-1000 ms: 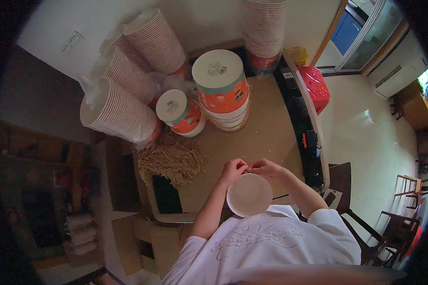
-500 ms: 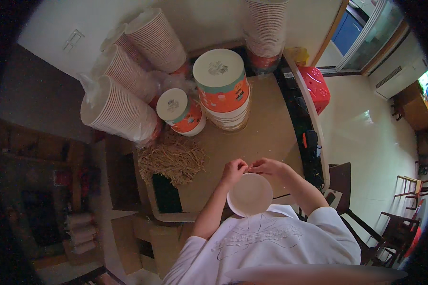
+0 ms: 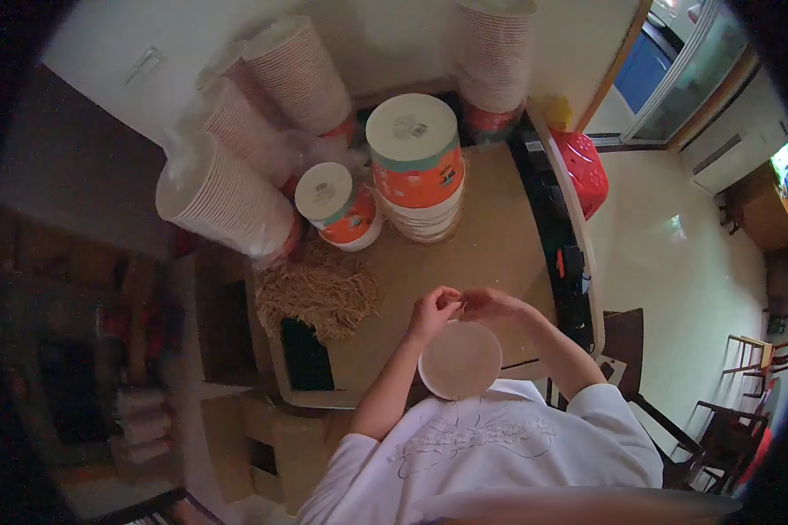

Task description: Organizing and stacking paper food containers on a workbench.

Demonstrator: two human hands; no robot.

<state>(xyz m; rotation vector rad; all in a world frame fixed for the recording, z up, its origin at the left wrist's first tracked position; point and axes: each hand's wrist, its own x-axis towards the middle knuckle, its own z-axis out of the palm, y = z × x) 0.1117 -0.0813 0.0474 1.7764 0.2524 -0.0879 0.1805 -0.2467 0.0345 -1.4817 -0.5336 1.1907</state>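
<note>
A white paper bucket [image 3: 460, 360] is in front of my chest, its wide mouth facing up. At its far rim my left hand [image 3: 434, 313] is closed in a pinch. Beside it my right hand [image 3: 494, 306] has its fingers bent together, almost meeting the left ones. What the fingertips hold is too small to make out. Left of my hands lies a heap of tan paper cords [image 3: 318, 296]. Beyond stand an upside-down stack of orange and white buckets [image 3: 418, 188] with cord loops round it, and a smaller upside-down orange stack [image 3: 348, 214].
Tall plastic-wrapped bucket stacks [image 3: 228, 197] lean along the table's left and back; another wrapped stack [image 3: 496, 66] stands at the back right. Brown board covers the tabletop [image 3: 499, 219]. A red stool [image 3: 580, 171] is past its right edge, and cardboard boxes [image 3: 298, 455] sit below left.
My right hand has lifted slightly and its fingers have curled more beside the left. The bucket stays in place. The whole view has shifted slightly.
</note>
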